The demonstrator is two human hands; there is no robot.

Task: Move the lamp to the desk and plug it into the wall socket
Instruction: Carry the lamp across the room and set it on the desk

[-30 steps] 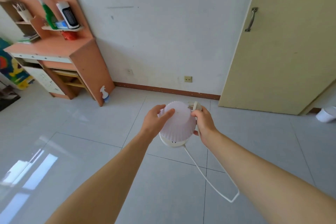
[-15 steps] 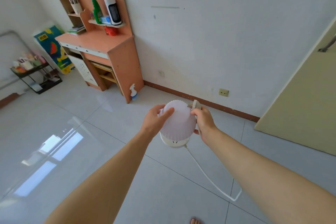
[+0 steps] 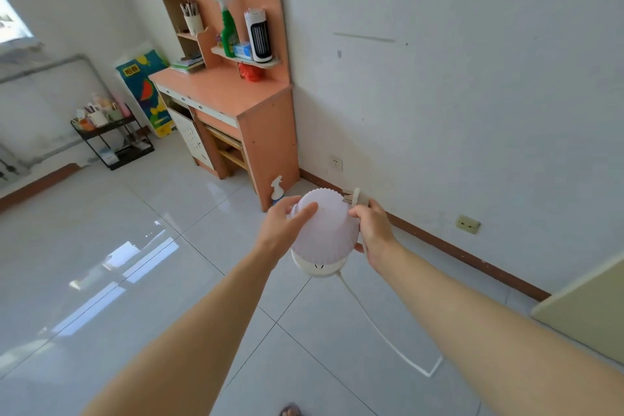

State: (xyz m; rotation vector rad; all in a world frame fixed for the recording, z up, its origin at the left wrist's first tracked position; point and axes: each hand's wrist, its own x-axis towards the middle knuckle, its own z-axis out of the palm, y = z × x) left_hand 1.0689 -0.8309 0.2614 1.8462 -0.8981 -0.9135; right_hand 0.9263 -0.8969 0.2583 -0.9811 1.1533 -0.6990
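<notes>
I carry a small lamp (image 3: 326, 230) with a pale ribbed shade and a white base, held out in front of me above the tiled floor. My left hand (image 3: 283, 224) grips the shade's left side. On the right side, my right hand (image 3: 371, 230) holds the lamp together with its white plug (image 3: 356, 196), whose prongs point left. The white cord (image 3: 381, 324) hangs in a loop below my right forearm. The orange desk (image 3: 219, 86) stands against the wall ahead on the left. A white wall socket (image 3: 336, 164) sits low on the wall just right of the desk.
A shelf over the desk holds a green spray bottle (image 3: 229, 27) and a white heater (image 3: 258, 35). A white spray bottle (image 3: 277, 191) stands on the floor by the desk's side. A black cart (image 3: 113, 135) is at the far left, a yellowish wall plate (image 3: 468, 223) and door (image 3: 587, 307) at the right.
My view has swung left and moved closer to the desk, which now sits nearer the centre; the door has slid off to the right. Both hands keep the same hold on the lamp.
</notes>
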